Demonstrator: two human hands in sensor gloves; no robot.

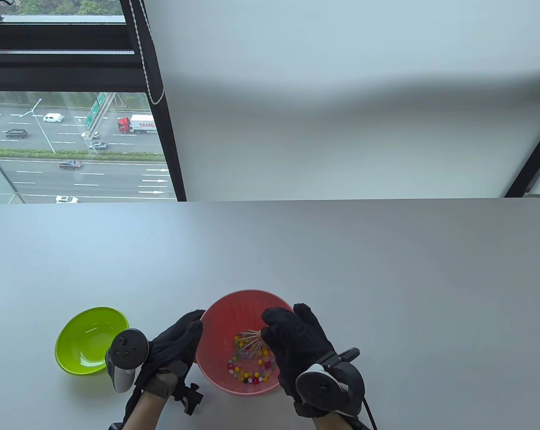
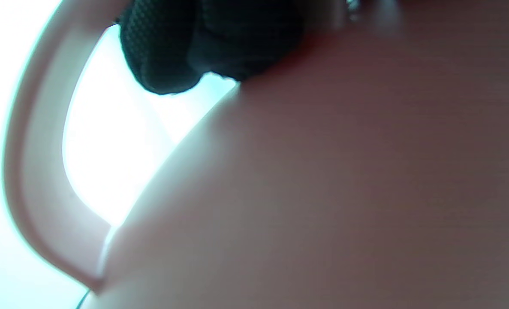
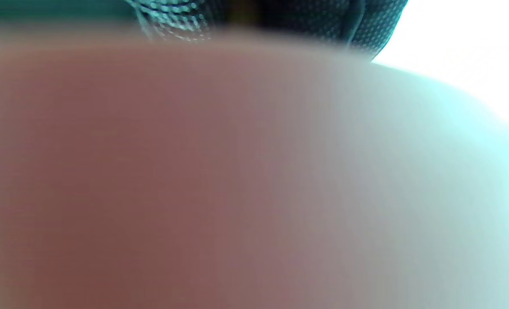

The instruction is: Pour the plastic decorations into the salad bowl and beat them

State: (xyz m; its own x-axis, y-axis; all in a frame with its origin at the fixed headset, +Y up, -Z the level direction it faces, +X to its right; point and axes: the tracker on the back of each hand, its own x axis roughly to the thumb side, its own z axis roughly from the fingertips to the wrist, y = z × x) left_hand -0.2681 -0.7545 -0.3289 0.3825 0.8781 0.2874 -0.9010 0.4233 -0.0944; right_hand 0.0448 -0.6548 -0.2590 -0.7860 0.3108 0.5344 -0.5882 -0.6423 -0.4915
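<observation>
A pink salad bowl stands near the table's front edge, with several colourful plastic decorations on its bottom. My right hand reaches over the bowl's right side and grips a wire whisk, whose head sits among the decorations. The whisk's handle is hidden under the glove. My left hand holds the bowl at its left rim, fingers along the outer wall. The left wrist view has the blurred bowl wall with gloved fingertips at the top. Blurred pink bowl wall fills the right wrist view.
An empty lime-green bowl stands to the left of my left hand. The grey table stretches wide behind the bowls. A window and a white wall lie beyond its far edge.
</observation>
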